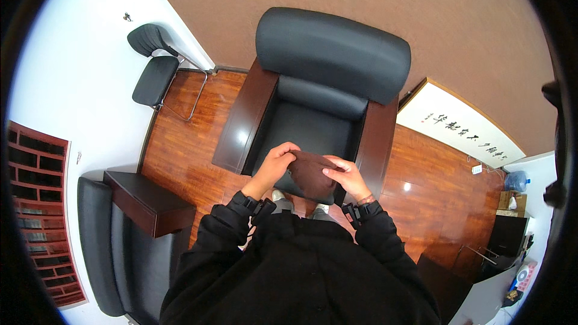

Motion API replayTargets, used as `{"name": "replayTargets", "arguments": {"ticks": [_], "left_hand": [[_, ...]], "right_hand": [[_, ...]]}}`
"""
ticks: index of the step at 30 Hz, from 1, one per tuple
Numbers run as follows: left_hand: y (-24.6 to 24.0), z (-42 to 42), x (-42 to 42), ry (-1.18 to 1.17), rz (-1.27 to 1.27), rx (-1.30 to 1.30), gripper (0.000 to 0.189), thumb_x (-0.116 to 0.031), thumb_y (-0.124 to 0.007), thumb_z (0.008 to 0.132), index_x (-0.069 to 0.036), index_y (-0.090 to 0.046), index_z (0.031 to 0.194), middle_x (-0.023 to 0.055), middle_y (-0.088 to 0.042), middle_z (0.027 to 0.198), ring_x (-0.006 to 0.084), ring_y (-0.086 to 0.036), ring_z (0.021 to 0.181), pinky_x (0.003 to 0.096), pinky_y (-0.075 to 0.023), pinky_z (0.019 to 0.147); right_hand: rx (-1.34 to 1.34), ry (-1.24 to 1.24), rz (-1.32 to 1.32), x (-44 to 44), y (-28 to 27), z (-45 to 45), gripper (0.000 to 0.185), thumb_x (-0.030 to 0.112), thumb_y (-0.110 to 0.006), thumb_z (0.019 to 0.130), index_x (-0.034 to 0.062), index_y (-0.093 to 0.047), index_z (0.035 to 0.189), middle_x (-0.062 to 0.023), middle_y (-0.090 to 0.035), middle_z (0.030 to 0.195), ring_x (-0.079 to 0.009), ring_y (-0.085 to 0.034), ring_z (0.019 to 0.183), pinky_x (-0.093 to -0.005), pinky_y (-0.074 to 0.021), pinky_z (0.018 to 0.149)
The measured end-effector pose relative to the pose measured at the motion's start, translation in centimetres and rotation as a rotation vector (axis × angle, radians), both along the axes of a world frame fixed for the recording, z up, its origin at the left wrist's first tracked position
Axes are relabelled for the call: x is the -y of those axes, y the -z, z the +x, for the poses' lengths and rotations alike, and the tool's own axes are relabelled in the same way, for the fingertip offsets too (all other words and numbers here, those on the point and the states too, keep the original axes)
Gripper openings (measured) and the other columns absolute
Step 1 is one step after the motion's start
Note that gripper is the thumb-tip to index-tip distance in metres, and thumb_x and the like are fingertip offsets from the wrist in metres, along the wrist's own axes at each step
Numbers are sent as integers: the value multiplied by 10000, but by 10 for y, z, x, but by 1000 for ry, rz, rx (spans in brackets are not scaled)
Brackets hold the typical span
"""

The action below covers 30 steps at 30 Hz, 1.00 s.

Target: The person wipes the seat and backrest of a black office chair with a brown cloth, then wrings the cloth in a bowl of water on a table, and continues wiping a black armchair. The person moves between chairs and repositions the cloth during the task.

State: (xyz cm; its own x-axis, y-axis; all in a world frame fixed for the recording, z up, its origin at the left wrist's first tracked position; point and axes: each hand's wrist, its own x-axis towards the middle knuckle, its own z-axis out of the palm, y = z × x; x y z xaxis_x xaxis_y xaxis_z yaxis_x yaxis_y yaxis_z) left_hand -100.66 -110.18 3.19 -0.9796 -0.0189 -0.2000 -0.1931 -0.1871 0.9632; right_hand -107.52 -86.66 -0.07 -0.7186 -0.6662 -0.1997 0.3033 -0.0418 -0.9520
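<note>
A brown cloth [311,174] hangs between my two hands, over the front of the seat of a black leather armchair [307,128]. My left hand [275,164] pinches its upper left corner between thumb and fingers. At the upper right edge, my right hand [347,176] grips the cloth with the thumb on top. The cloth's lower part droops loosely and covers part of the seat edge. Both wrists wear black straps with small devices.
Wide brown armrests [246,117] flank the seat. A black chair [156,79] stands at the upper left, a black sofa [149,266] at the lower left. A framed calligraphy panel [456,122] leans at the right, near a power strip [477,169] and a blue water bottle [515,181].
</note>
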Motion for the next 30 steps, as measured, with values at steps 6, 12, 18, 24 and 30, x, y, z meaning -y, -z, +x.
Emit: {"name": "replayTargets", "arguments": {"ticks": [6,12,18,24,30], "left_hand": [[19,-15,63,-18,-154,-39,161,9,-482,893,-19,-608,989,-21,-580,876,67,-535,808,224,-438,720],[28,-25,133,-43,-23,5,153,-9,-490,895,-16,-612,988,-31,-581,879,61,-520,820,217,-424,722],[31,-35,176,-37,-208,-102,138,-10,-495,893,-10,-611,967,-23,-568,863,67,-517,817,221,-420,719],[35,-60,198,-75,-201,-181,146,5,-488,893,-18,-613,965,-18,-580,862,75,-536,828,223,-433,734],[41,-89,214,-118,-181,-131,164,13,-486,886,-20,-618,977,-15,-596,875,76,-542,834,229,-438,743]], "right_hand": [[-215,133,97,70,5,-14,332,76,-700,888,1,-649,1208,-79,-669,1159,-139,-600,1063,-283,-465,944],[-664,124,239,131,-2,-14,332,61,-703,858,25,-666,1185,-130,-675,1165,-249,-619,1112,-341,-459,972],[-752,107,224,180,-11,-34,272,18,-768,736,15,-645,978,-111,-663,1079,-301,-607,1069,-388,-469,933],[-913,55,226,200,-14,-63,254,44,-780,760,18,-655,980,-75,-641,915,-244,-619,917,-336,-485,826],[-433,-114,134,207,-11,-109,151,99,-769,826,-5,-709,918,-53,-652,885,-146,-623,849,-287,-492,761]]}}
